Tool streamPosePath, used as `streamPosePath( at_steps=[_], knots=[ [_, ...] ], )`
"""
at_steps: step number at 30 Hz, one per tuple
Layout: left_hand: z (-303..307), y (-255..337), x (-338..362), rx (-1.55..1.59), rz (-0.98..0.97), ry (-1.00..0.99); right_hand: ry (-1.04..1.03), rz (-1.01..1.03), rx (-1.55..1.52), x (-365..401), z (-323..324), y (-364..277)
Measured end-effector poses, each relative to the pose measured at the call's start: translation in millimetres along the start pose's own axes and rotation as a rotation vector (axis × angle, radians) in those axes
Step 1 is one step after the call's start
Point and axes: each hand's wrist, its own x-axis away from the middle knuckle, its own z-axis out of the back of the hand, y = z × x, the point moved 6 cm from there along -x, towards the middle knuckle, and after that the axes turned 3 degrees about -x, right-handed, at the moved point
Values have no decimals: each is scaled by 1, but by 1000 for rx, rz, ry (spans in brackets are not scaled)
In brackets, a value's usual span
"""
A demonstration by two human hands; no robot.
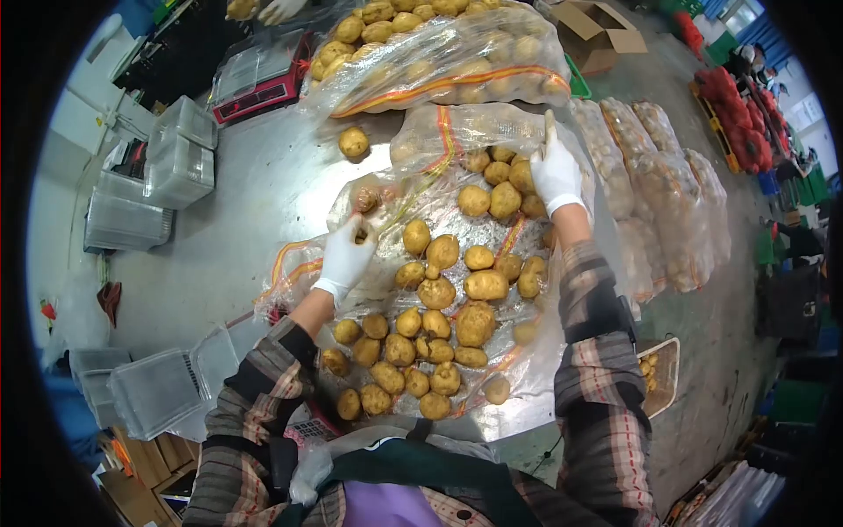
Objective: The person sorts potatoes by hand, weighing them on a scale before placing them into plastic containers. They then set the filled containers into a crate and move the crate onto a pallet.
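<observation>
A clear plastic potato bag with orange-yellow stripes (492,123) lies spread over the metal table, its mouth toward me. Many potatoes (475,323) lie loose on its film, and more sit inside the far end. My left hand (349,255), in a white glove, pinches the film on the left side, beside a potato seen through the plastic (366,198). On the right, my gloved right hand (558,174) is closed at the bag's far right edge, one finger stretched along the film; its grip is partly hidden.
A larger open bag of potatoes (439,66) lies at the back, beside a red scale (263,83). A lone potato (353,141) sits on the table (237,184). Clear plastic boxes (180,162) stand left. Filled sacks (659,193) and a white basket (661,378) are to the right.
</observation>
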Motion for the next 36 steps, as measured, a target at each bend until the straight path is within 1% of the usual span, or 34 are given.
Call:
streamPosePath(
  at_steps=[1,3,4,5,6,7,8,10,11,13,14,16,17,18,19,20,22,24,25,26,27,29,30,31,33,34,35,36],
  knots=[
    [1,18,-6,61,-57,-12,-39,-25,-11,-9,4,0],
    [-10,59,-17,187,-171,-31,-189,41,-65,-1,-4,-14],
    [-27,75,-23,160,-191,-116,-265,77,-90,9,-11,-24],
    [-38,105,-23,86,-305,-115,-336,107,7,19,-22,-32],
    [-62,114,-29,192,-333,-163,-409,137,106,31,-33,-35],
    [-93,112,-41,171,-385,-190,-490,176,225,42,-55,-23],
    [-114,118,-47,-29,-477,-162,-571,214,345,54,-79,-8],
    [-154,110,-60,-377,-456,-217,-484,156,364,72,-88,-4],
    [-164,104,-66,-460,-469,-211,-538,106,372,75,-94,0],
    [-173,99,-74,-629,-502,-198,-524,-8,348,71,-100,7],
    [-175,91,-80,-592,-467,-272,-516,-61,334,69,-102,11],
    [-158,82,-81,-517,-383,-422,-560,-75,129,77,-99,13],
    [-147,83,-76,-474,-378,-502,-579,-79,24,84,-93,14],
    [-133,87,-69,-237,-346,-559,-594,-76,-78,87,-88,16],
    [-121,87,-57,3,-311,-606,-584,-135,-358,93,-84,26],
    [-108,87,-42,242,-271,-649,-688,-246,-739,107,-92,37],
    [-80,89,-11,504,-192,-712,-814,-474,-1321,132,-43,-2],
    [-46,103,31,779,-87,-768,-839,-582,-1731,162,-18,-32],
    [-30,107,52,894,-33,-786,-880,-590,-1786,178,-17,-40],
    [-19,106,69,1010,16,-802,-876,-583,-1843,191,-12,-50],
    [-10,102,84,1064,16,-788,-869,-575,-1900,204,-5,-65],
    [10,88,113,1130,163,-701,-935,-550,-1983,228,1,-89],
    [19,81,129,1164,238,-651,-897,-516,-1957,235,7,-102],
    [22,68,142,1281,321,-588,-862,-477,-1931,241,15,-117],
    [33,59,168,1376,341,-590,-914,-502,-1862,263,12,-123],
    [42,56,179,1417,338,-589,-924,-457,-1850,268,14,-134],
    [52,54,190,1377,313,-525,-931,-416,-1837,273,17,-143],
    [60,51,199,1399,268,-523,-976,-384,-1866,278,20,-154]
  ],
)
